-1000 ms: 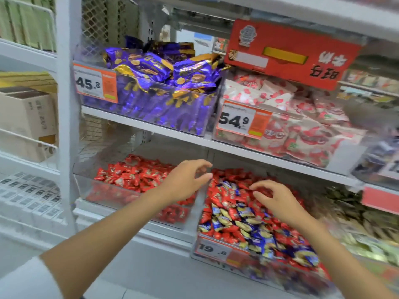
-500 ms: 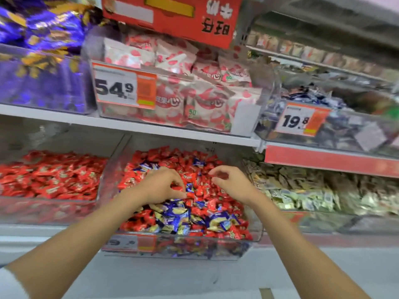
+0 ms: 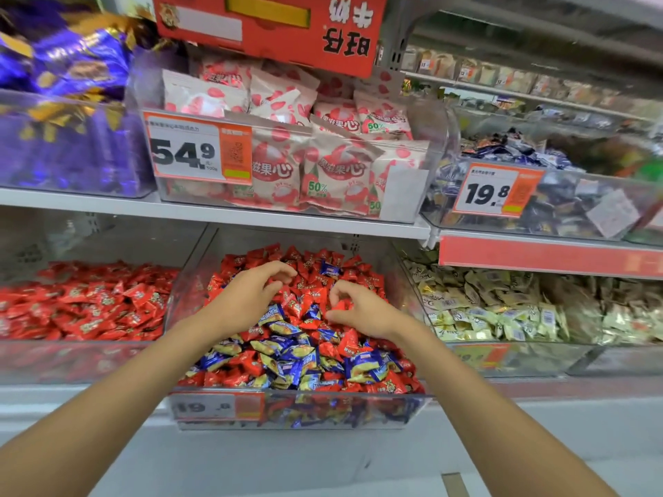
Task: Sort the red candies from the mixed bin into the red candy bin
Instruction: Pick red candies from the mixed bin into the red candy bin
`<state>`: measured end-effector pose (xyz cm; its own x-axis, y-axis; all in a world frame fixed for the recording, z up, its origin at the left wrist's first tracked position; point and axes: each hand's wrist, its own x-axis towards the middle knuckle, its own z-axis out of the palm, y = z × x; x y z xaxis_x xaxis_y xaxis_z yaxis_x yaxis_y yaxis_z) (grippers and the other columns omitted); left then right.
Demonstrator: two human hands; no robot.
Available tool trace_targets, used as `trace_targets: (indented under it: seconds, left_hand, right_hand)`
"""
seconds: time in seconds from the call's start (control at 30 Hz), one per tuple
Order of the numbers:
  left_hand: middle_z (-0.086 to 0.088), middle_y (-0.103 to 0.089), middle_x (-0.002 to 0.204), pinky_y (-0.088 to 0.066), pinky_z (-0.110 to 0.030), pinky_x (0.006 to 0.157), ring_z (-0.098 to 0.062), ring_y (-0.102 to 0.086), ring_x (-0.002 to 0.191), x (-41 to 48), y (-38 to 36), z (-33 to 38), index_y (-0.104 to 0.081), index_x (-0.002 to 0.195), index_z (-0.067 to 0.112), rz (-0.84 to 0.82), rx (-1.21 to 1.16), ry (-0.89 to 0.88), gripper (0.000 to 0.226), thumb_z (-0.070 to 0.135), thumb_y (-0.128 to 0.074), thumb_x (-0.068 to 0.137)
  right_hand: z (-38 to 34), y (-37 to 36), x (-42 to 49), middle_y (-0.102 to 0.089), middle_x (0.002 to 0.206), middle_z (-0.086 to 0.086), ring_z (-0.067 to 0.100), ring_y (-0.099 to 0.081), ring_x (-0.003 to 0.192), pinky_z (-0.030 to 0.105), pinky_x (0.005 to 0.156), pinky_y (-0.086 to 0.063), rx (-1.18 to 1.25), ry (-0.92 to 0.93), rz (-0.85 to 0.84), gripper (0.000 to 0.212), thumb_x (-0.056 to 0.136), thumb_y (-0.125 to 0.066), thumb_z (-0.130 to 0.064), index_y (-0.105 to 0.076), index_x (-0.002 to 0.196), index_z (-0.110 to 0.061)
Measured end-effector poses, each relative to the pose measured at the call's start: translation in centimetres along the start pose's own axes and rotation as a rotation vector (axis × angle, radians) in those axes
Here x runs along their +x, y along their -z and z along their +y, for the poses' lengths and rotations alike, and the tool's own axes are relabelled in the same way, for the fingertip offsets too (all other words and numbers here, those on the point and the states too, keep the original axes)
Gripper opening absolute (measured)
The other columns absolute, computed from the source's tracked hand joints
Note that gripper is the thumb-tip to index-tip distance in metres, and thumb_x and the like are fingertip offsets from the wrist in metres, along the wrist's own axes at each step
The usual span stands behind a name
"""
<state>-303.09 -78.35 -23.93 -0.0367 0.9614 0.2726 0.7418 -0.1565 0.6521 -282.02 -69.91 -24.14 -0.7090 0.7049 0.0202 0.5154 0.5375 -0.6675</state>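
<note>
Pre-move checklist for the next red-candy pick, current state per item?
1. Both hands over the mixed bin: ok; left hand and right hand sit above its pile.
2. Red candies under the fingers: ok.
3. Candy actually gripped: cannot tell; both hands' fingers curl over the pile.
4. Blue candies clear of the grasp: not ok; some lie between the hands.
5. Red candy bin open and adjacent: ok; it sits directly left of the mixed bin.
</note>
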Motion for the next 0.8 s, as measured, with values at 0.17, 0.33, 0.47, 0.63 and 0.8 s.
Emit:
trace_targets:
  seconds: [0.17,0.33,0.47,0.63,0.8]
  left_hand:
    - [0.009,-0.053,0.119,-0.03,-0.025,0.09,-0.013,-0.039,0.114,0.7,-1.4,0.6,-0.058,0.121,0.026,-0.072,0.134,-0.033,0.031,0.02,-0.033,0.103]
    - [0.009,-0.048,0.131,-0.034,-0.04,0.103,-0.018,-0.039,0.121,2.0,-2.8,0.7,-0.046,0.136,0.038,-0.241,0.351,-0.038,0.056,0.059,-0.054,0.085]
    - [0.009,-0.053,0.125,-0.041,-0.035,0.094,-0.016,-0.049,0.114,2.4,-2.9,0.1,-0.06,0.118,0.033,-0.316,0.366,-0.061,0.041,0.052,-0.064,0.082]
    - [0.007,-0.048,0.109,-0.039,-0.029,0.077,-0.01,-0.046,0.093,2.2,-2.6,0.0,-0.058,0.109,0.034,-0.33,0.417,-0.048,0.035,0.056,-0.061,0.083]
    - [0.009,-0.042,0.122,-0.04,-0.033,0.097,-0.011,-0.043,0.112,1.7,-2.1,-0.2,-0.06,0.119,0.038,-0.407,0.457,-0.041,0.043,0.059,-0.059,0.081]
  right_hand:
    - [-0.6,2.6,-1.0,-0.05,0.067,-0.012,0.001,-0.04,0.044,0.012,0.043,-0.031,0.069,-0.036,0.173,0.02,0.1,-0.046,-0.015,-0.061,0.112,-0.016]
    - [-0.2,3.0,-1.9,-0.061,0.062,-0.022,-0.01,-0.055,0.059,0.011,0.06,-0.04,0.061,-0.073,0.261,0.03,0.098,-0.051,-0.032,-0.069,0.087,-0.011]
    - [1.2,2.7,-1.9,-0.065,0.084,-0.014,0.002,-0.06,0.087,0.03,0.086,-0.047,-0.002,-0.139,0.14,0.034,0.091,-0.055,-0.049,-0.067,0.077,-0.021]
    - [0.7,1.5,-2.3,-0.065,0.119,-0.008,0.003,-0.057,0.107,0.026,0.097,-0.043,-0.125,-0.099,-0.128,0.033,0.092,-0.055,-0.047,-0.069,0.111,-0.023]
    - [0.4,1.2,-2.6,-0.062,0.114,-0.009,0.011,-0.055,0.107,0.034,0.098,-0.044,-0.249,-0.079,-0.207,0.034,0.087,-0.058,-0.053,-0.065,0.104,-0.025]
